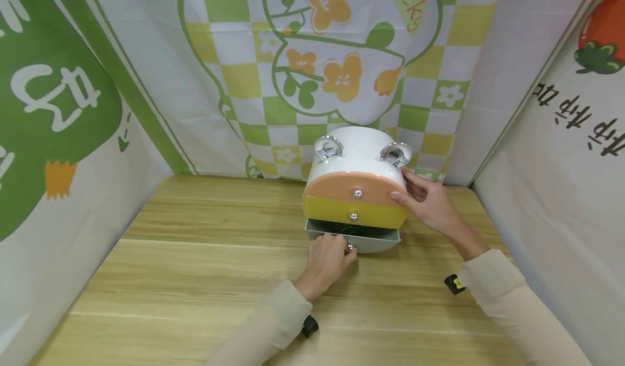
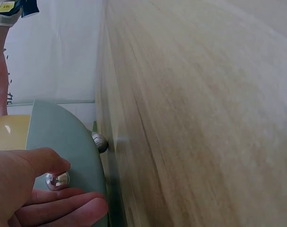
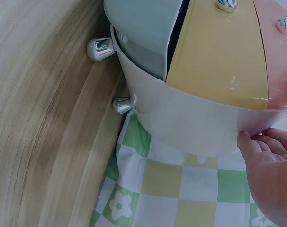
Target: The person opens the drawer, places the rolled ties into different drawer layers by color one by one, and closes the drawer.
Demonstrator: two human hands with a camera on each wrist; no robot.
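Observation:
A small rounded drawer cabinet (image 1: 358, 146) with a white shell stands on the table, two shiny rings on top. Its front has an orange drawer (image 1: 332, 186), a yellow drawer (image 1: 327, 207) and a grey-green bottom drawer (image 1: 378, 245), each with a silver knob. The bottom drawer is pulled partly out; its interior looks dark. My left hand (image 1: 326, 260) is at that drawer's front, thumb and fingers around its knob (image 2: 57, 181). My right hand (image 1: 432, 203) rests on the cabinet's right side, thumb at the orange drawer's edge and fingers against the white wall (image 3: 195, 123).
The cabinet stands on silver feet (image 3: 122, 105) on a wood-grain table (image 1: 195, 279). Behind it hangs a green-and-yellow checked cloth (image 1: 283, 111). Printed white panels (image 1: 547, 154) rise on both sides. A dark device (image 1: 455, 284) is at the right sleeve, another (image 1: 310, 326) at the left.

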